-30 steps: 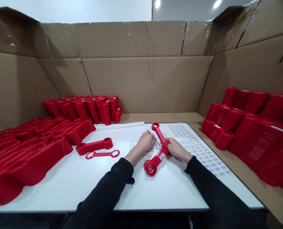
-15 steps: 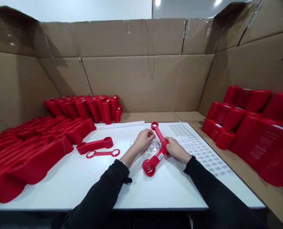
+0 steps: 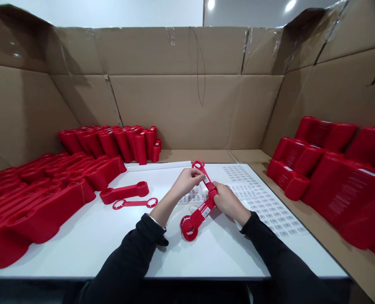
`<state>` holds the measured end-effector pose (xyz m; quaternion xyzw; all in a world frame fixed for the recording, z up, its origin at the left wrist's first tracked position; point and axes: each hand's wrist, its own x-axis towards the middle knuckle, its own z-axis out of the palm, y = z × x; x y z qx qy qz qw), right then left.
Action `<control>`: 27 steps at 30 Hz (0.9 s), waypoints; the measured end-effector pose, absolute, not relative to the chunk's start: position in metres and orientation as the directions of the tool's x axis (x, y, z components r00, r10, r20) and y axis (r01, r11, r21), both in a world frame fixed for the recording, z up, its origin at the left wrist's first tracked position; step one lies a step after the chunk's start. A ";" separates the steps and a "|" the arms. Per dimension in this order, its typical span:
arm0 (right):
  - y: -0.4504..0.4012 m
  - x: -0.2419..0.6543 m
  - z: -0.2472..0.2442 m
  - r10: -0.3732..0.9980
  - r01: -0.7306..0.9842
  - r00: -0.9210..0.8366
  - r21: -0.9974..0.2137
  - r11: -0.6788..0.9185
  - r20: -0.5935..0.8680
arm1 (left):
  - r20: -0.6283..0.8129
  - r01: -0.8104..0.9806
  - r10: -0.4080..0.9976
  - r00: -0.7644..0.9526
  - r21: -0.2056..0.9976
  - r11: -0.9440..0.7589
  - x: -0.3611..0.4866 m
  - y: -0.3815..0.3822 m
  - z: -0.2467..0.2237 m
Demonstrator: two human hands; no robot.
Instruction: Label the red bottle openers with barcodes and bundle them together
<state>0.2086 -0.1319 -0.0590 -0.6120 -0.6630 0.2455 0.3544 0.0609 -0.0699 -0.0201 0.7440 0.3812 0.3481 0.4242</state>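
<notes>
My right hand [image 3: 229, 202] is closed around the middle of red plastic double-ring wrenches [image 3: 203, 211], flat bars with a ring at each end, held tilted over the table. A white barcode label [image 3: 206, 211] is on the lower bar. My left hand [image 3: 187, 182] pinches a small white label [image 3: 205, 180] against the upper bar, just below its top ring. Left of my hands, a single flat red double-ring wrench [image 3: 135, 203] lies on the table in front of a short stack of the same kind [image 3: 124, 192].
Sheets of printed labels [image 3: 268, 207] lie on the right of the white table [image 3: 111, 249]. Red stacks fill the left side [image 3: 48, 211] and back left [image 3: 111, 141]. More red stacks [image 3: 348, 194] stand at right. Cardboard walls [image 3: 174, 109] enclose the back and sides.
My left hand has moved in to the upper bar, bringing the small white label onto it. My right hand has shifted slightly left with the red pieces, whose lower end has swung left.
</notes>
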 end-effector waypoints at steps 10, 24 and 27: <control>-0.135 0.205 -0.056 0.985 0.651 -0.047 -0.743 0.154 0.163 | 0.192 0.288 0.870 0.454 0.892 -0.347 0.059 -0.063 -0.026; -0.135 0.203 -0.059 0.983 0.614 -0.024 -0.773 0.157 0.181 | 0.261 0.412 0.879 0.399 0.806 -0.426 0.062 -0.071 -0.026; -0.133 0.203 -0.063 0.982 0.580 -0.004 -0.800 0.156 0.188 | 0.315 0.452 0.870 0.381 0.757 -0.472 0.065 -0.076 -0.030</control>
